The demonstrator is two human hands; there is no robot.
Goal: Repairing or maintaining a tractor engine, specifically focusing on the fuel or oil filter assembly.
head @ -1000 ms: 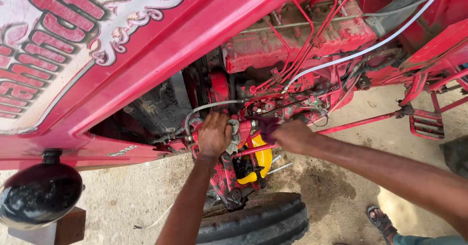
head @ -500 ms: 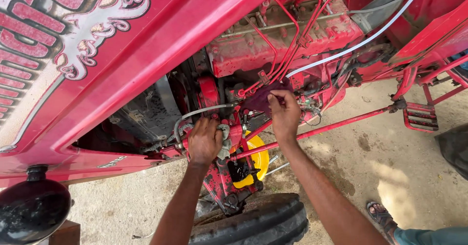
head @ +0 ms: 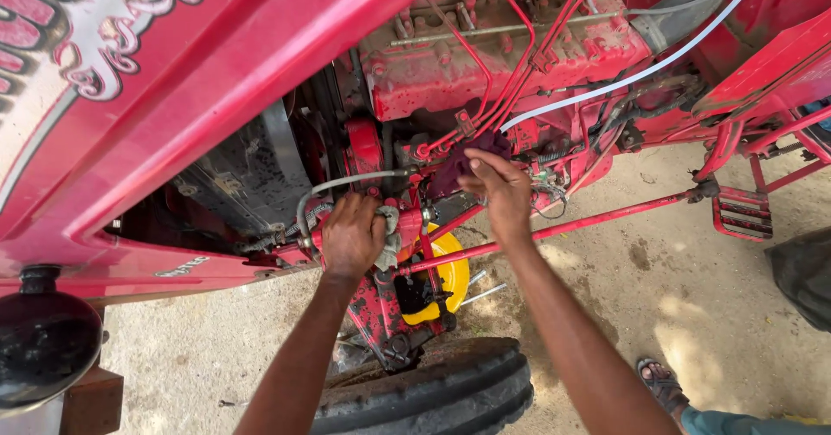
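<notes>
Left palm's grasp hidden

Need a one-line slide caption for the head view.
Left hand grips a grey rag on a red tractor engine; right hand presses a dark cloth against the fuel lines.

Black tyre — sandalled foot, sandy ground

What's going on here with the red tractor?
A person is leaning over the side of a red tractor engine. The left hand holds a pale rag against a part low on the engine, above a yellow part. The right hand presses a dark red cloth against the spot where the thin red pipes come together. The front tyre sits below, on sandy ground.
</notes>
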